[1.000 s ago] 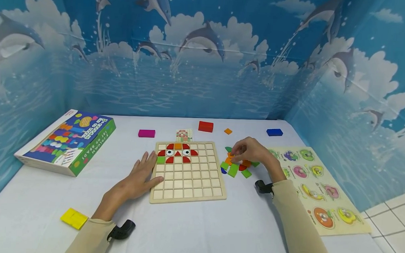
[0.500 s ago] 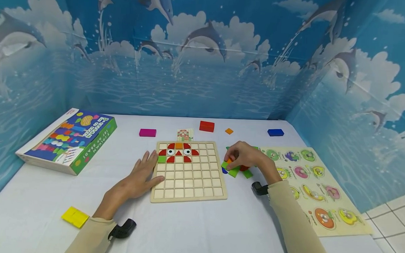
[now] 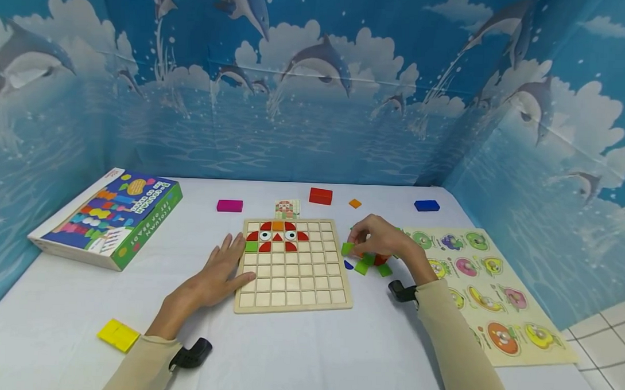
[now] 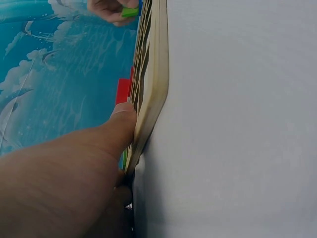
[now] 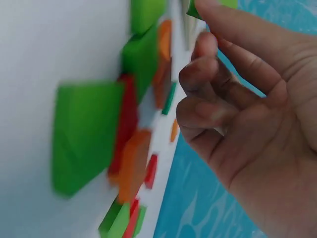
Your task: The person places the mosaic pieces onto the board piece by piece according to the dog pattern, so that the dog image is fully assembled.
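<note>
green tile point(image 3: 347, 248): pinched in the right hand point(image 3: 380, 238), just off the right edge of the wooden board point(image 3: 294, 283) | left hand point(image 3: 218, 274): flat, fingers straight, pressing the board's left edge | loose tiles point(image 3: 373, 266): beside the board on the white table point(image 3: 307, 355)

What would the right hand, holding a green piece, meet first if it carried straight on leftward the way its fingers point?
Probably the wooden grid board: the right hand pinches the green piece just off its right edge, fingers aimed at it. Height above the board is unclear.
</note>
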The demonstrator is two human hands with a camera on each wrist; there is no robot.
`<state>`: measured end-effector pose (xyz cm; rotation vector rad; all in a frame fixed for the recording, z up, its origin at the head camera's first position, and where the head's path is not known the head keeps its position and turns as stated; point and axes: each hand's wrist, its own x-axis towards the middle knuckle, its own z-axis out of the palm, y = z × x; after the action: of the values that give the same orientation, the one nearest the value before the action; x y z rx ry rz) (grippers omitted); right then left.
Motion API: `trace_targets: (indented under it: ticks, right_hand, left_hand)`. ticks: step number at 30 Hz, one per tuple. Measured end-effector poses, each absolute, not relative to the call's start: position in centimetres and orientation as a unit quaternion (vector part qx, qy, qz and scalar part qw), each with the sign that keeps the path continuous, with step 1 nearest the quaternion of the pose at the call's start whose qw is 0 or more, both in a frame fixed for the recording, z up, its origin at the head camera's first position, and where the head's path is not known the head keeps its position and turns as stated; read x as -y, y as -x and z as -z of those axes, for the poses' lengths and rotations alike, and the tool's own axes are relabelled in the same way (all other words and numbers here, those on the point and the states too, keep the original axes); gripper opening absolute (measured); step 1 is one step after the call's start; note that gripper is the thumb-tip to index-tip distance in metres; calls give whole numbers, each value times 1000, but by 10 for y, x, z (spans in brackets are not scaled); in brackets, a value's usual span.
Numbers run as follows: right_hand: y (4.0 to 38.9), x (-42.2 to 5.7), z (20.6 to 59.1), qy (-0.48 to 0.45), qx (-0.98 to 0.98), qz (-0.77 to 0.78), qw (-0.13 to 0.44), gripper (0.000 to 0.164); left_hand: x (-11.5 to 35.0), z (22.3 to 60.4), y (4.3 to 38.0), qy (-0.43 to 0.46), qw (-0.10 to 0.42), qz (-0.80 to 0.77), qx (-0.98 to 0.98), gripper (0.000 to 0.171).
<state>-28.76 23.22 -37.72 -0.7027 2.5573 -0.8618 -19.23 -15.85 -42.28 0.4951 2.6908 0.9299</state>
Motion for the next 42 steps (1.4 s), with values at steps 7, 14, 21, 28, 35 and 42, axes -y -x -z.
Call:
trace_targets:
  ticks: [7,14,21,28,35,42]
  right_hand:
    - [282,-194,374,273,-874,372,152,9]
    - [284,-159,383,259,-868,405,127,8]
    - [286,-146,388,245,-890,370,106,5]
    - [284,-141,390,217,-901,362,102,7]
    - [282,-142,388,210,-904,361,86,9]
    - [286,-142,390,224,-910,343,57,15]
  left_hand:
    - [162,429,193,-176,114,-328,-921,94]
    - [161,426,195,-171,126,-319,-924,91]
    - [158,423,194,-162,132,-317,-925,91]
    - [159,423,194,-160,133,-319,-925,91]
    - [159,424,195,-164,129,-322,-924,90]
    - [160,425,195,-167,128,-324,-922,89]
